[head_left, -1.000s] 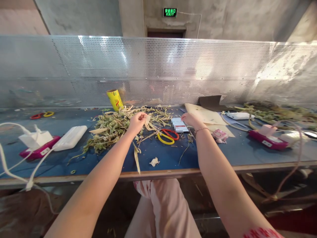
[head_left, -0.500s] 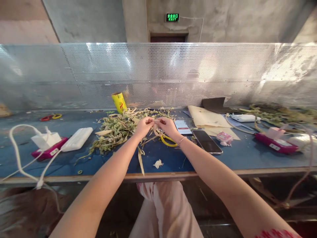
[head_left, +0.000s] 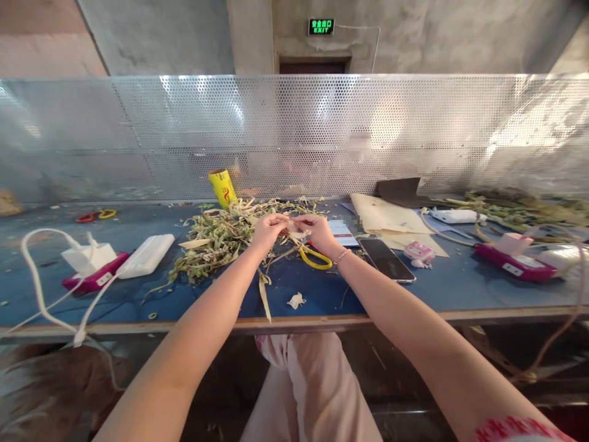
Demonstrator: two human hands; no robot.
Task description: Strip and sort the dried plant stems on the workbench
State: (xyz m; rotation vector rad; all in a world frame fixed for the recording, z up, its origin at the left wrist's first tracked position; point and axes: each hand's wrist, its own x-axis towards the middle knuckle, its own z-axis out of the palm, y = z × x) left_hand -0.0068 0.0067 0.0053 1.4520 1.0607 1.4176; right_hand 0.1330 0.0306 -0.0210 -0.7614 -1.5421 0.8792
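My left hand (head_left: 269,233) and my right hand (head_left: 319,232) meet over the table, thumbs and fingertips pinched together. Between them is a pale, dry leaf (head_left: 298,234), thin and crumpled; the fingers partly cover it. Just beyond and to the left of my left hand spreads a heap of dried plant stalks and leaves (head_left: 209,239). Scissors with a yellow handle loop (head_left: 316,265) lie below my right hand, their blades hidden from sight. A long dry leaf strip (head_left: 264,298) and a small pale scrap (head_left: 296,300) rest near the front edge.
A yellow tube (head_left: 223,187) leans behind the heap. Phones (head_left: 386,260) (head_left: 341,232), a pink case (head_left: 419,253) and brown paper (head_left: 389,215) lie to the right. Purple power strips (head_left: 99,276) (head_left: 515,263) with cables sit at both sides. A perforated metal screen (head_left: 294,135) closes the back.
The pale leaf shows more openly between my fingertips, and my right fingers have shifted slightly. More of the scissors is visible. The whole view has moved a little.
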